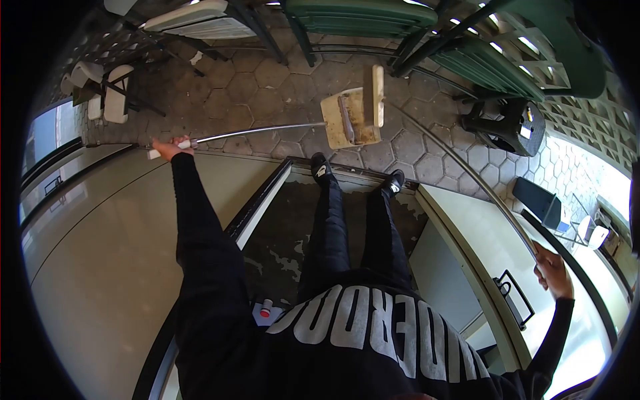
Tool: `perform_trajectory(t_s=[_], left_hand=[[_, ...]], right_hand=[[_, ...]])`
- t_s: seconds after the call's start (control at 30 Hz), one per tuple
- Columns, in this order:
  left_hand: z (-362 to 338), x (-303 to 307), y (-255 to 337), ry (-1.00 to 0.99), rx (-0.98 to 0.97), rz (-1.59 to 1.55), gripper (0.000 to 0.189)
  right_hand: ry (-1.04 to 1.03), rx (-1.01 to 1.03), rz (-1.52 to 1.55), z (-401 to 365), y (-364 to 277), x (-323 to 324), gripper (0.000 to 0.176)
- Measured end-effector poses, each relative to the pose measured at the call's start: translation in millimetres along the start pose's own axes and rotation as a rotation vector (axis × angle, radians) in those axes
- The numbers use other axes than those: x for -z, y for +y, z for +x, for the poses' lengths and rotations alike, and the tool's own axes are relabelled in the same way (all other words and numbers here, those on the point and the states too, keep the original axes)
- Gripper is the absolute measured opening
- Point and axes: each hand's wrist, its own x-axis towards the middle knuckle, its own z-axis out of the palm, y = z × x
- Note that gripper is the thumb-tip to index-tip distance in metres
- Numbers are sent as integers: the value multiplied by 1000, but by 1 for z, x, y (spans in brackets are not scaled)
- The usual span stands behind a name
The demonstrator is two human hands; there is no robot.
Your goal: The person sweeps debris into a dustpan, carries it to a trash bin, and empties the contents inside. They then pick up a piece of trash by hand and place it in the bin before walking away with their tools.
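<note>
My left hand (173, 148) is closed around the white grip of a long-handled dustpan (333, 127). The worn, yellowish pan rests on the paving ahead of my feet, and its thin metal rod runs left to my hand. A broom (378, 93) stands at the pan's right side, its pale head edge-on and its brown bristles reaching over the pan. From that head a long stick slants down to the right, where my right hand (553, 272) grips its upper end. Whether the bristles touch the pan is hard to make out.
I stand in a doorway, with one door panel (100, 247) at left and another door (480, 247) at right. Green slatted furniture (363, 19) lines the far side. White folding chairs (118, 93) are at left; a black plastic object (510, 127) sits on the paving at right.
</note>
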Motion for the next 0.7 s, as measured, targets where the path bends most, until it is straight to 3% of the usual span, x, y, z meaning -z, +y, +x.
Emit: perform_trajectory(t_s=[0.03, 0.1, 0.17, 0.23, 0.3, 0.5, 0.7], left_hand=[[-2, 2, -5, 3, -8, -5, 50], [-14, 3, -17, 227, -23, -23, 55], [-53, 7, -23, 324, -19, -109, 54], [-84, 11, -40, 406, -146, -157, 51], [-98, 27, -60, 359, -250, -251, 49], [-151, 65, -47, 402, -242, -338, 47], [-180, 107, -32, 406, -241, -396, 45]], right_hand=[[33, -26, 28, -3, 5, -4, 46], [86, 8, 65, 0, 19, -28, 56], [68, -13, 167, 24, 47, -65, 57], [12, -26, 330, 52, 67, -112, 52], [-27, -72, 400, 77, 66, -154, 45], [-179, -110, 356, 157, 29, -232, 50], [-467, 206, 245, 264, -5, -308, 34]])
